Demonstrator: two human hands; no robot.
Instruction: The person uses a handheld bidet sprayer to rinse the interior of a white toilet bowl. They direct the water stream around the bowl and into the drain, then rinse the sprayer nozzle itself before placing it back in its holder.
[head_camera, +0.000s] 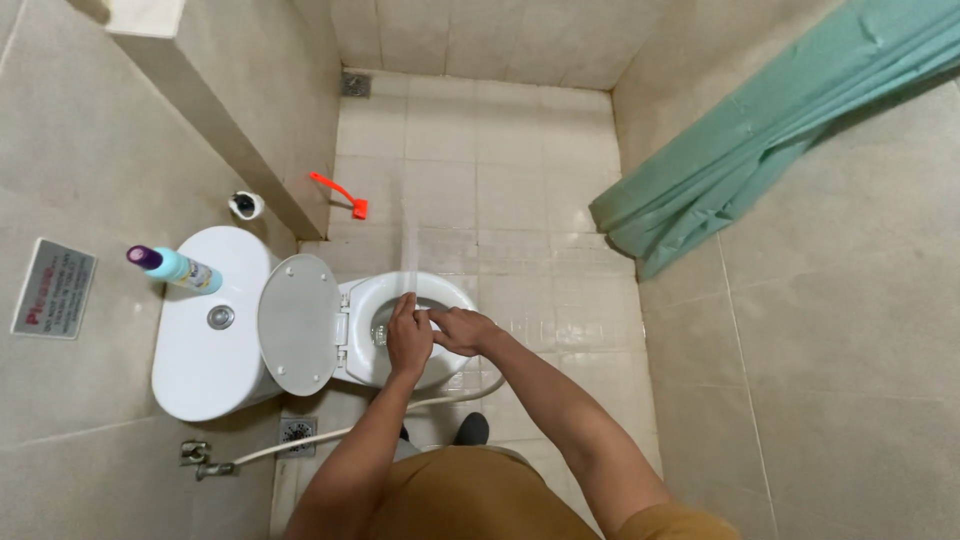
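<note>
Fingers: left hand (409, 340) and right hand (462, 328) meet over the toilet bowl (400, 288), curled together around a small spray nozzle (425, 316), barely visible | white hose (330, 434) trails behind the fingers | raised lid (299, 323) just left of them | purple-capped bottle (175, 267) on cistern (205, 350), farther left

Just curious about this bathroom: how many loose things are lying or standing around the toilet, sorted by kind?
Bottle on the tank, light blue with a purple cap: 1
Brush on the floor, orange: 1
Small dark-and-white pot by the wall: 1
Curtain, green: 1
Total: 4
Both hands, left and right, meet over the toilet bowl.
</note>
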